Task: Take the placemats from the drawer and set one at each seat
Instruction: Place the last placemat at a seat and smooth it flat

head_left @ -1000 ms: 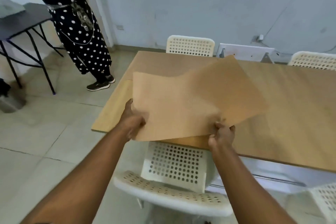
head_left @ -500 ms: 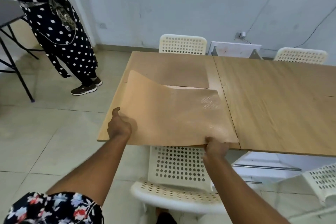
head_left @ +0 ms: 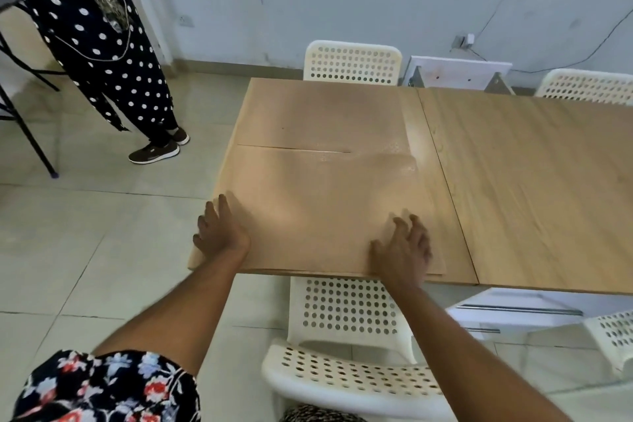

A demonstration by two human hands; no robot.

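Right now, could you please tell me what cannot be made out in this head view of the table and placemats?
- Right hand: motion-blurred, so the fingers' contact with the near placemat is unclear.
- Near placemat's far right corner: blurred; flat or lifted, cannot tell.
- Table: cut off by the right frame edge, so further seats are unseen.
- Drawer: not identifiable in this view.
- Far placemat: its near edge meets the near one; overlap unclear.
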